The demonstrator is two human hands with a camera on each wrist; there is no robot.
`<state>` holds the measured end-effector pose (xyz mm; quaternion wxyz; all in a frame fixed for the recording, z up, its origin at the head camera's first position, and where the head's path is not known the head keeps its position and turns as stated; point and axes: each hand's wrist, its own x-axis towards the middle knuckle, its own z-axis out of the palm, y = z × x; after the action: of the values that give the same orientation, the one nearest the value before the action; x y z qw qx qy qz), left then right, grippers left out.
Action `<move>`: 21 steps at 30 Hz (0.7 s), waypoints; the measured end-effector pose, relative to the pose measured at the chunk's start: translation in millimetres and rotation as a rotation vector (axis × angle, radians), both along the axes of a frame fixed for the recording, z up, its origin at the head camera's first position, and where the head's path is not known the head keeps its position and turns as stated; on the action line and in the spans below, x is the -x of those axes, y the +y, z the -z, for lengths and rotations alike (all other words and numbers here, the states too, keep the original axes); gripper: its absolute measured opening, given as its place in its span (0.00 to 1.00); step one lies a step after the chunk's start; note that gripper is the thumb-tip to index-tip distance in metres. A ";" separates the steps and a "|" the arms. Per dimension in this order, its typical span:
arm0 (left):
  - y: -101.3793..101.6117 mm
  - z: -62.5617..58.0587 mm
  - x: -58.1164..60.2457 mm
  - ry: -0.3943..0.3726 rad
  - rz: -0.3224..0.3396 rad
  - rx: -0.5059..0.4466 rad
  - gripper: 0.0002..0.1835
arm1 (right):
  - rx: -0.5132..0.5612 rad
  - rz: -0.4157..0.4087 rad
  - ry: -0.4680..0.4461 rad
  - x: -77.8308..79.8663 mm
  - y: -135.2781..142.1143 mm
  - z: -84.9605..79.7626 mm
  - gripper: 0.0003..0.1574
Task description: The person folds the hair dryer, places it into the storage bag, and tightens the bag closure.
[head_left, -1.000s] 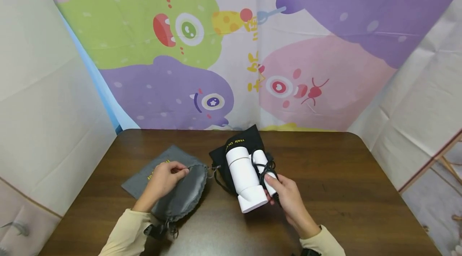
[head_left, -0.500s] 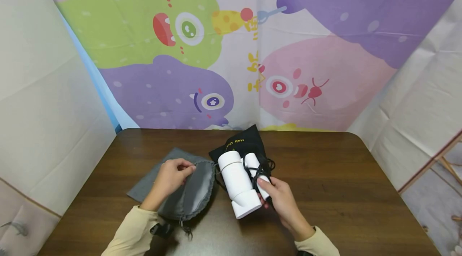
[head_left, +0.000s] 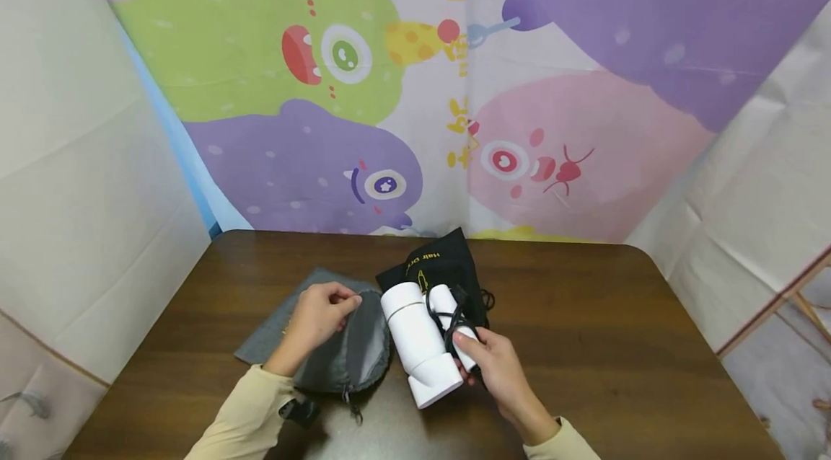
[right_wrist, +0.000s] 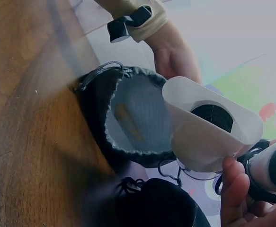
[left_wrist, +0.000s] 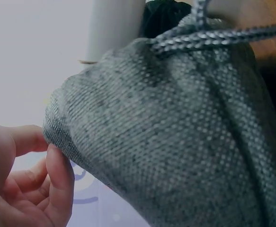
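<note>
My left hand (head_left: 319, 321) pinches the rim of a grey drawstring pouch (left_wrist: 166, 123), whose mouth gapes toward the right. In the right wrist view the pouch's smooth inside shows through the opening. A white hair dryer (head_left: 413, 341) with a folded handle is in my right hand (head_left: 503, 373), which grips the handle and the black cord (head_left: 454, 319) wound about it. Its wide nozzle (right_wrist: 213, 118) points toward me. The dryer is beside the pouch's mouth, outside it. Behind the dryer lies a black drawstring pouch (head_left: 448, 265) with yellow lettering.
All this is on or over a brown wooden table (head_left: 584, 323). A cartoon-printed cloth (head_left: 292, 157) hangs along the far edge, and pale cloth panels (head_left: 97, 157) stand at both sides. The grey pouch's cords (head_left: 350, 406) dangle toward the near edge.
The hair dryer has moved left and nearer me, up to the grey pouch's mouth. My left hand has shifted the pouch a little to the right. The black pouch has stayed put.
</note>
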<state>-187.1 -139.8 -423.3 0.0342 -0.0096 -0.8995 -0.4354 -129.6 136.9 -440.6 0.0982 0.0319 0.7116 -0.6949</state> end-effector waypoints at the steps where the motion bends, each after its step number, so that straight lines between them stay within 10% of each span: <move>1: 0.7 0.3 0.7 0.002 -0.007 -0.003 0.07 | 0.002 -0.005 0.005 -1.2 0.4 0.0 0.17; 21: 20.8 -5.4 -1.4 0.031 -0.003 -0.044 0.07 | -0.119 -0.153 0.141 -9.9 -15.2 6.5 0.17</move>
<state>-185.7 -119.0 -417.9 0.0491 -0.0144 -0.8892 -0.4547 -119.8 121.7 -447.1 0.0987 -0.0656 0.7572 -0.6424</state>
